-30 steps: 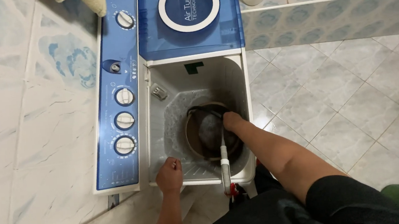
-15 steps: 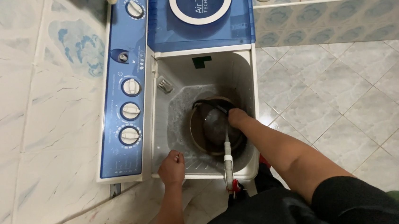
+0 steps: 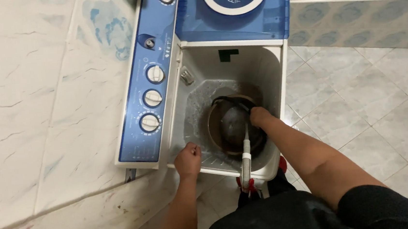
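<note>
Left hand (image 3: 188, 160) clenched on washing machine tub rim (image 3: 218, 168); right hand (image 3: 258, 116) inside tub, grasping dark wet laundry (image 3: 233, 122).

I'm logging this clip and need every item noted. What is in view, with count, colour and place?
washing machine: one, white, open tub at centre
control panel: one, blue, left of the tub
dials: four, white, in a row on the panel
lid: one, blue with white ring, behind the tub
dark bundle: one, dark grey, in foamy water in the tub
hose: one, whitish, over the tub's near rim
floor tiles: grey, right
wall: marbled white, left
left hand: on the tub's near rim
right hand: down in the tub, at the bundle
</note>
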